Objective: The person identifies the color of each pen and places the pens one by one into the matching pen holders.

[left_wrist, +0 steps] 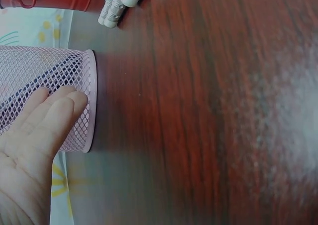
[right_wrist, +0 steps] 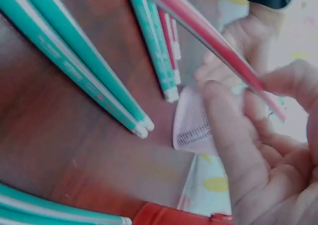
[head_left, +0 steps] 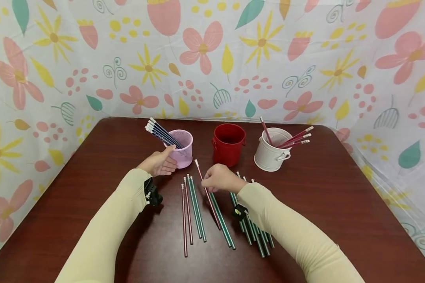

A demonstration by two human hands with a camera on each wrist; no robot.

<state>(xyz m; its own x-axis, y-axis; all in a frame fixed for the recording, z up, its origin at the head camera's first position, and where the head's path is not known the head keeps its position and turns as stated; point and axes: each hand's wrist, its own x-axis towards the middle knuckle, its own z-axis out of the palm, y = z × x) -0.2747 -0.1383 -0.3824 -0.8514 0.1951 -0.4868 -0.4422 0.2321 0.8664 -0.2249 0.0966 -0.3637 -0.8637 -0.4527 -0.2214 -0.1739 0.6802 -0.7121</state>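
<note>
My right hand (head_left: 221, 178) pinches a red pencil (head_left: 209, 198) between thumb and fingers. In the right wrist view the red pencil (right_wrist: 213, 41) slants up from the pinch, above green pencils. At the left, a pink mesh cup (head_left: 184, 155) holds several dark blue pencils (head_left: 164, 133) that lean left. My left hand (head_left: 159, 162) rests against the side of this cup, its fingers fairly straight; the left wrist view has the fingers (left_wrist: 59, 106) lying along the mesh (left_wrist: 82, 66). Two red pencils (head_left: 186, 220) and two green pencils (head_left: 197, 212) lie below the cup.
A red bucket (head_left: 230, 147) stands in the middle, its inside dark. To its right, a white bucket (head_left: 267, 157) holds several red pencils (head_left: 294, 139). Two green pencils (head_left: 224, 228) lie below the right hand, and several more green pencils (head_left: 258, 236) lie partly under the right forearm.
</note>
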